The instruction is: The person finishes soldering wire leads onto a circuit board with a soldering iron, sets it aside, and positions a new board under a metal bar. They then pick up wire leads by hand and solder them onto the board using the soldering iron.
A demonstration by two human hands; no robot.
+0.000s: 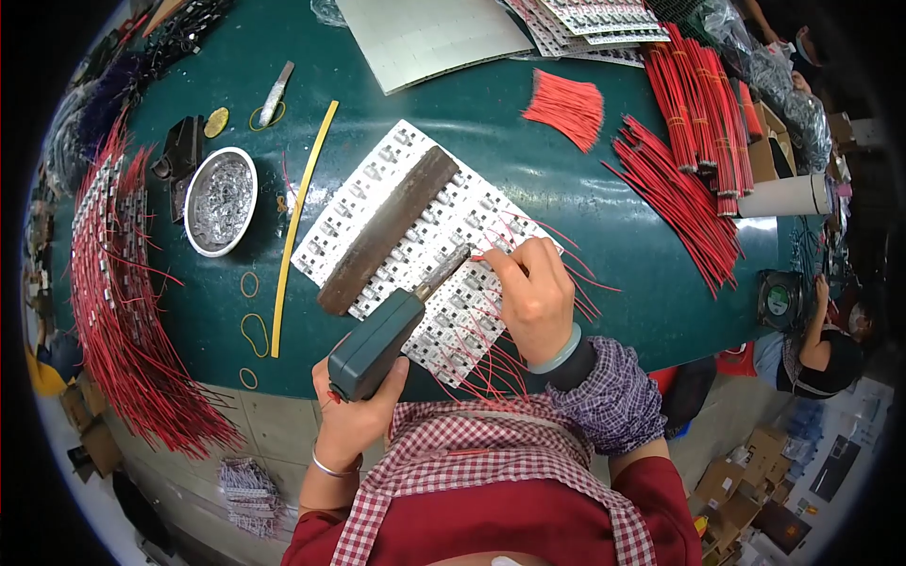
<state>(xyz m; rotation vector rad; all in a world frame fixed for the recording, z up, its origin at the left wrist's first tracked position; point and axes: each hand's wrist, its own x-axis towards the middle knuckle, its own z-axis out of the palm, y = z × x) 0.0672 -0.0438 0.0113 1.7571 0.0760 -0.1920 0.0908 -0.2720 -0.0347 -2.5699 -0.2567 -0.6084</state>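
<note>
My left hand (351,412) grips a dark green soldering iron (377,341) whose metal tip points up and right onto a white panel of small circuit boards (377,179). My right hand (535,292) pinches a thin red wire (483,256) right at the iron's tip. Several red wires stick out from the panel's right and lower edges. A long brown metal bar (387,229) lies diagonally across the panel.
A round metal dish (221,201) of solder bits and a yellow strip (300,222) lie left. Bundles of red wires (694,141) sit right, wired boards (123,302) along the left edge. Another person (821,344) sits at far right.
</note>
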